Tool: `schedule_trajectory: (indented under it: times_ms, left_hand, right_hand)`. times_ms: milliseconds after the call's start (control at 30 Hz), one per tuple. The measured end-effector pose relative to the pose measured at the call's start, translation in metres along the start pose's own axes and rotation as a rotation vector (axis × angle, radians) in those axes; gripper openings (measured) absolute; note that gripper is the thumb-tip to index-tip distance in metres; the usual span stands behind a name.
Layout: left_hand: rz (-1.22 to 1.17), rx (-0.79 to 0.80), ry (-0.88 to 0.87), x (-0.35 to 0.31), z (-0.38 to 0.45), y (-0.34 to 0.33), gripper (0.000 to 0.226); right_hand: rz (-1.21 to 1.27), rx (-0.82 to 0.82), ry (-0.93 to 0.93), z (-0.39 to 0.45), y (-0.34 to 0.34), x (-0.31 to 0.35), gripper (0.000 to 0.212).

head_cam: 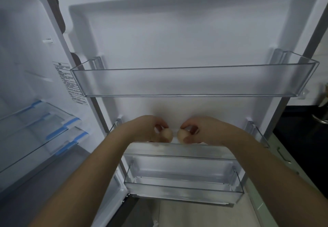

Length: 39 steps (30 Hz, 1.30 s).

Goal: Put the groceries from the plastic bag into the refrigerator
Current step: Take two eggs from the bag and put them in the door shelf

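Nearest me, the clear plastic bottom door bin (183, 189), nothing in it that I can see. Above it, my left hand (150, 129) pinches a small pale round egg (167, 134) between thumb and curled fingers, and my right hand (197, 131) pinches a second pale egg (182, 135) the same way; the two eggs sit just beside each other, over the clear middle door bin (181, 148). I judge them light, rigid, smooth and brittle (a squeeze or a knock on the bin rim would crack them), best held around the widest part and set down gently. Behind, the long clear upper door bin (193, 81) on the white refrigerator door (177, 37), well above the hands and no obstacle. Far left, blue-edged glass shelves (46, 129) inside the cabinet. The plastic bag is out of view.
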<state>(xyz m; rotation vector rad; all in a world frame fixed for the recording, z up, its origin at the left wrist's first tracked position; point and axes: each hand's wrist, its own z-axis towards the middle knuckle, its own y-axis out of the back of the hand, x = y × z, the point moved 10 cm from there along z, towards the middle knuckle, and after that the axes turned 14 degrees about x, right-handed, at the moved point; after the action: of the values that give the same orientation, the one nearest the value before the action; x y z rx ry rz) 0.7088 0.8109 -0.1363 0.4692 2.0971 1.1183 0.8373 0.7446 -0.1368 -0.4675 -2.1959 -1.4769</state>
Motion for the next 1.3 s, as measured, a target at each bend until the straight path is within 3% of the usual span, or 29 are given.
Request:
schedule_trajectory:
  times_ms: [233,600,833,1000,1300]
  left_hand:
    - [-0.034,-0.078,-0.029,0.001,0.004,0.001,0.046]
    - [0.047,-0.076,-0.001,0.0,0.007,0.001,0.046]
    - [-0.117,-0.088,0.046,0.005,-0.002,0.005,0.043]
    - [0.026,-0.209,0.112,0.005,-0.021,0.018,0.037]
    - [0.114,-0.455,0.056,-0.021,-0.062,0.009,0.036]
  right_hand:
    - [0.023,-0.091,-0.018,0.006,0.0,0.002,0.048]
    - [0.029,-0.109,-0.006,0.005,0.001,0.001,0.046]
    - [0.105,-0.167,-0.021,0.003,0.006,-0.008,0.044]
    - [0.068,-0.197,-0.049,-0.009,0.008,0.0,0.041]
    - [-0.287,-0.371,-0.022,-0.054,0.01,0.024,0.048]
